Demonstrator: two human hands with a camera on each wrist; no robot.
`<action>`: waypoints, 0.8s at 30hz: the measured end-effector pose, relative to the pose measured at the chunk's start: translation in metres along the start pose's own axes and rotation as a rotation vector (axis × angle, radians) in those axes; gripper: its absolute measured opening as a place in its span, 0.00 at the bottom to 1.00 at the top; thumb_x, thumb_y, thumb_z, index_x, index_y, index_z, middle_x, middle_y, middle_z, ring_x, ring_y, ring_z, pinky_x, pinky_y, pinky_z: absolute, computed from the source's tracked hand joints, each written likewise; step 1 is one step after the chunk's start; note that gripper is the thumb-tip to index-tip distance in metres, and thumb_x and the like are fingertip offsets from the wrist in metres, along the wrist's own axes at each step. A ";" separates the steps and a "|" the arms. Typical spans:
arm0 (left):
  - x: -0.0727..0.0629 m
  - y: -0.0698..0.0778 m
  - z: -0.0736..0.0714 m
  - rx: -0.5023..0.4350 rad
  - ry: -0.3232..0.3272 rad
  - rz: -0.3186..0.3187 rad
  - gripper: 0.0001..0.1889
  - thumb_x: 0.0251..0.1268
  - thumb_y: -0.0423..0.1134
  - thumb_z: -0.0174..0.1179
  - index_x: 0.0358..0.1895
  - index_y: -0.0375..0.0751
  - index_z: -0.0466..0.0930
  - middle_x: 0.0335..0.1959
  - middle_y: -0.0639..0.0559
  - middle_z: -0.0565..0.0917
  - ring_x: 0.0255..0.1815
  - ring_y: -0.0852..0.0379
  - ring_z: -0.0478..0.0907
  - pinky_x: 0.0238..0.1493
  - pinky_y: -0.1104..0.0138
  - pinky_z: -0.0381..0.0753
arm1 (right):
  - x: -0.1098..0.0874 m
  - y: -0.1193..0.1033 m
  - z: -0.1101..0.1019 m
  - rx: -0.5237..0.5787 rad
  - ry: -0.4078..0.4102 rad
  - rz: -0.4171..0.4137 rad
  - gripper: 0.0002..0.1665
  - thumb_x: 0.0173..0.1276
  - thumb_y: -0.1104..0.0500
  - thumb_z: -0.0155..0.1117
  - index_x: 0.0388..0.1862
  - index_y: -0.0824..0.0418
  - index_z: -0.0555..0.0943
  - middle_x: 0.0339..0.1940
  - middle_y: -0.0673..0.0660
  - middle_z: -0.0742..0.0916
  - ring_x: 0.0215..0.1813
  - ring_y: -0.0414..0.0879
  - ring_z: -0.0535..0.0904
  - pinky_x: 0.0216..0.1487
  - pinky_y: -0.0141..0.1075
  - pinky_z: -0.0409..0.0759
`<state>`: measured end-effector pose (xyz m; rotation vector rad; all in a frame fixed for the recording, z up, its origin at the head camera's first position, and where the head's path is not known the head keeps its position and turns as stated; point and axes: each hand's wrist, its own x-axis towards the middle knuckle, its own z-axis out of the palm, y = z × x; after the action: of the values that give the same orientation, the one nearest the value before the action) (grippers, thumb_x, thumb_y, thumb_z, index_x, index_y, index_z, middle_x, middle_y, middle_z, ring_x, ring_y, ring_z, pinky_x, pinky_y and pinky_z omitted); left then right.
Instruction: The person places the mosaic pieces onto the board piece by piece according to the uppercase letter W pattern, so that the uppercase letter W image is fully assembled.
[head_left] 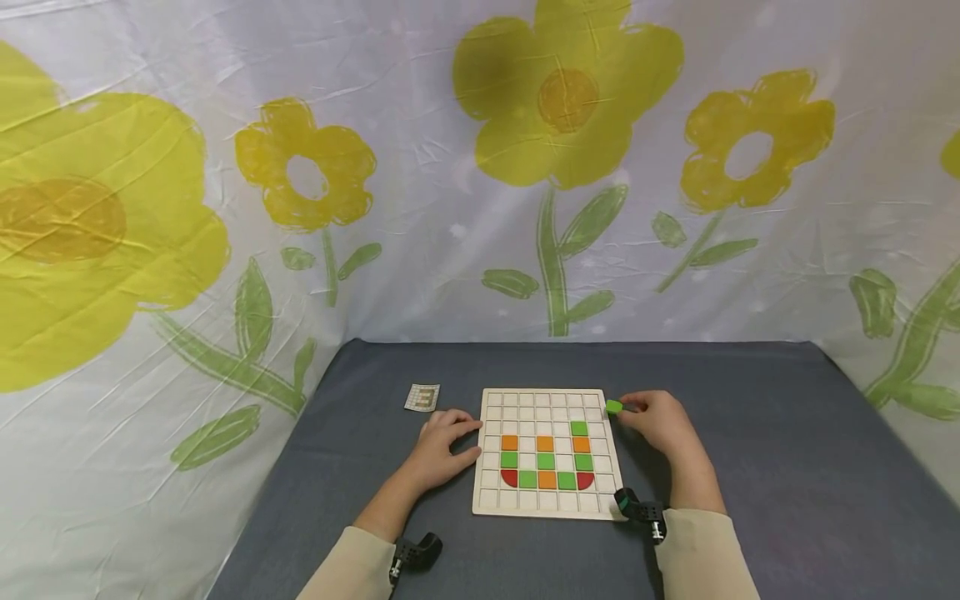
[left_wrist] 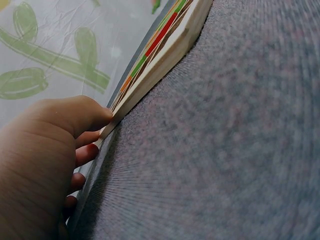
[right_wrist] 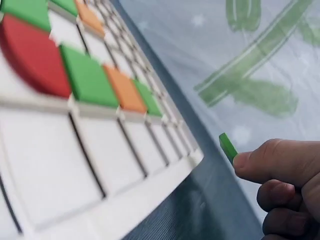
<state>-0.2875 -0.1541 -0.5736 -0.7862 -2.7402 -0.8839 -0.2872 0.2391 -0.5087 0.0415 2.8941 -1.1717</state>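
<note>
A wooden grid board (head_left: 538, 508) lies flat on the table with green, orange and red tiles set in its cells. The tiles form three columns joined along a bottom row, with a red rounded tile (head_left: 510, 478) at each lower corner. My right hand (head_left: 662, 423) pinches a green square tile (right_wrist: 228, 147) between thumb and finger, just off the board's far right corner. On the other side, my left hand (head_left: 442, 450) rests at the board's left edge, thumb and fingertips right at the wooden rim (left_wrist: 131, 102), fingers relaxed.
A small printed card (head_left: 422, 397) with a grid pattern lies beyond the left hand. Dark grey cloth (head_left: 795, 467) covers the table. Behind it hangs a white curtain (head_left: 420, 275) with yellow flowers. Each wrist wears a black camera mount (head_left: 639, 505).
</note>
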 end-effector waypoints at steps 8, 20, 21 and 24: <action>-0.001 0.001 -0.001 -0.014 -0.005 -0.009 0.22 0.69 0.45 0.68 0.64 0.45 0.84 0.58 0.50 0.78 0.61 0.46 0.68 0.60 0.47 0.64 | -0.006 -0.036 0.002 0.019 -0.048 -0.090 0.21 0.72 0.60 0.68 0.61 0.67 0.84 0.26 0.57 0.75 0.27 0.49 0.65 0.29 0.42 0.66; -0.001 0.000 0.000 -0.013 -0.007 -0.005 0.22 0.69 0.46 0.68 0.64 0.46 0.84 0.58 0.51 0.78 0.60 0.47 0.68 0.60 0.47 0.64 | -0.009 -0.080 0.043 0.005 -0.122 -0.260 0.17 0.71 0.59 0.68 0.56 0.63 0.88 0.16 0.48 0.64 0.18 0.42 0.53 0.24 0.36 0.56; -0.001 0.000 0.000 -0.013 -0.005 -0.004 0.22 0.68 0.46 0.68 0.64 0.46 0.84 0.58 0.51 0.78 0.60 0.47 0.68 0.60 0.47 0.64 | -0.009 -0.084 0.048 0.008 -0.124 -0.263 0.17 0.71 0.59 0.69 0.56 0.63 0.88 0.15 0.48 0.64 0.18 0.42 0.54 0.23 0.36 0.56; 0.000 0.001 -0.001 -0.012 -0.003 -0.001 0.22 0.68 0.45 0.68 0.63 0.46 0.84 0.58 0.51 0.79 0.60 0.47 0.69 0.60 0.47 0.65 | -0.009 -0.095 0.060 0.013 -0.133 -0.249 0.16 0.69 0.59 0.68 0.54 0.60 0.89 0.16 0.48 0.67 0.17 0.41 0.55 0.23 0.36 0.57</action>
<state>-0.2869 -0.1540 -0.5721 -0.7888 -2.7402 -0.9010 -0.2806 0.1292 -0.4856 -0.3913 2.8343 -1.1742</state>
